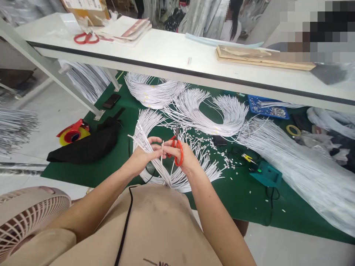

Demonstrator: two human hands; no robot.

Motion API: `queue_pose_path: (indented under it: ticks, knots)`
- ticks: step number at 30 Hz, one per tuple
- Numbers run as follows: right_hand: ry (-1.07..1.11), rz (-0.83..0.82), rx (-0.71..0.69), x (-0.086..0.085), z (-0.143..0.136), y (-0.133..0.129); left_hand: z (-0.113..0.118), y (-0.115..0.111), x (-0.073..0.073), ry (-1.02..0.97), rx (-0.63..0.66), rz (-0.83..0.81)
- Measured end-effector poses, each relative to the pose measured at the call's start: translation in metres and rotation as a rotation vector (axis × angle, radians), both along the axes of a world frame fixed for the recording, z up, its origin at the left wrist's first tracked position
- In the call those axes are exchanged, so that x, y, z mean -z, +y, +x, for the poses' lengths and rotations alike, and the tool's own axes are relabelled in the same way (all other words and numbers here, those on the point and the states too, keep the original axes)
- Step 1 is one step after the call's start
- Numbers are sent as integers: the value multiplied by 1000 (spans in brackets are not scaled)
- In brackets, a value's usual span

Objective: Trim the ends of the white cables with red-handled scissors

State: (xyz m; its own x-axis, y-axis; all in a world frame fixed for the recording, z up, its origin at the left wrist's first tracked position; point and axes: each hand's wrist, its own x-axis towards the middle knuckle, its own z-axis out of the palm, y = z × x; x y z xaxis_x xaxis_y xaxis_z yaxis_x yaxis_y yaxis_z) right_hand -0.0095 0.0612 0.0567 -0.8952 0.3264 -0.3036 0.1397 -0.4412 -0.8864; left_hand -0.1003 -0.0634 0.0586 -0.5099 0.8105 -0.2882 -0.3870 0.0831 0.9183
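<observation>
A bunch of white wires lies in my left hand, whose thumb and fingers close round it. My right hand has red-handled scissors hooked on its fingers, blades pointing away from me. Between the fingertips of both hands is the end of one white wire. Under and around my hands, a curved bundle of white wires rests on the green table. Small white pieces are scattered to the right of the scissors.
Beyond lie more wire coils below a white shelf. At left are a black pouch and tape dispenser; at right, a blue tray, teal device and plastic-wrapped wires. A fan stands lower left.
</observation>
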Motion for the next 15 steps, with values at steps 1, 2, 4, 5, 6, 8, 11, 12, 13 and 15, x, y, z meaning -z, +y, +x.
queue_pose_path:
  ticks: [1, 2, 4, 5, 6, 8, 11, 12, 13, 15]
  knots:
    - [0, 8, -2, 1, 1, 1, 1, 0, 0, -3, -1, 5]
    - [-7, 40, 5, 2, 2, 2, 1, 0, 0, -8, -3, 6]
    - [-46, 189, 29, 4, 6, 3, 0, -1, -1, -29, -11, 3]
    - [-84, 311, 41, 3, 9, 4, 0, -2, 0, -39, -16, 0]
    - [-135, 457, 45, 3, 11, 5, -1, -3, 0, -45, -22, -4]
    - [-259, 782, 15, 0, 16, 5, -1, -4, 1, -34, -35, -25]
    - [-388, 1178, -105, -7, 20, 4, 0, -4, 1, 31, -57, -69]
    - [-416, 1266, -140, -10, 21, 2, 0, -4, 1, 58, -58, -76]
    - [-444, 1331, -167, -12, 21, 1, 1, -3, 0, 84, -56, -79]
    - [-500, 1411, -205, -16, 20, -1, 2, -3, -1, 132, -42, -81]
